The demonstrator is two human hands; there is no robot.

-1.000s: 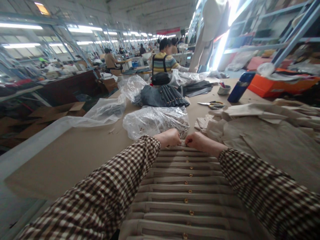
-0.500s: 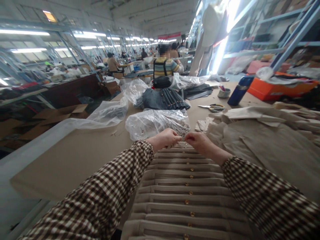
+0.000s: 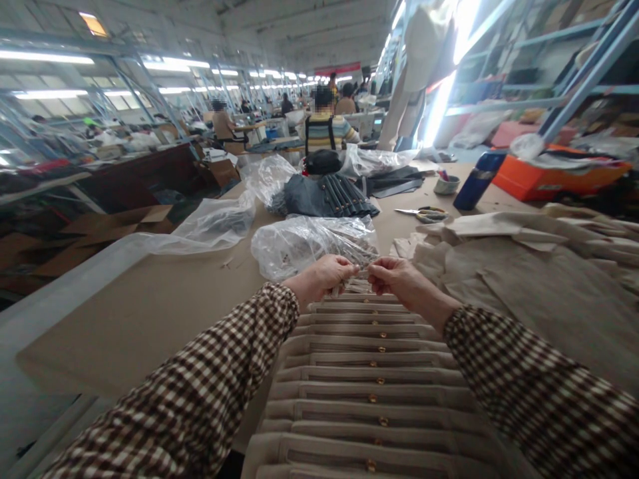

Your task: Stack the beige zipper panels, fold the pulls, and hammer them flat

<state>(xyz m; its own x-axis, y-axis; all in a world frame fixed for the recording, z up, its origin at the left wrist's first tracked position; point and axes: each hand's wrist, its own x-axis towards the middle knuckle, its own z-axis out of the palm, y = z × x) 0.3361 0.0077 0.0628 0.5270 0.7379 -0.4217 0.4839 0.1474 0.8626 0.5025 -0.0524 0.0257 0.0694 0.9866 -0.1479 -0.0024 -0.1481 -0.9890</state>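
Observation:
My left hand (image 3: pixel 329 274) and my right hand (image 3: pixel 394 278) face each other, a small gap between their fingertips. Both are closed in a pinch. Something thin and pale hangs below the left fingers, too small to name; what the right fingers hold cannot be made out. Beneath and in front of them runs an overlapping row of beige fabric pieces (image 3: pixel 349 392) with dark zippers and gold-coloured pulls. Just beyond my hands lies a clear plastic bag (image 3: pixel 299 246) with thin beige strands at its right side.
Beige cloth (image 3: pixel 529 279) is heaped at the right. Farther back are scissors (image 3: pixel 424 213), a small cup (image 3: pixel 446 185), a blue bottle (image 3: pixel 476 183), an orange box (image 3: pixel 529 179) and a dark fabric bundle (image 3: pixel 329 196). A person (image 3: pixel 322 130) sits beyond the table.
My left hand has shifted slightly left, and the right hand has turned so its curled fingers show more. The fabric row lies as before.

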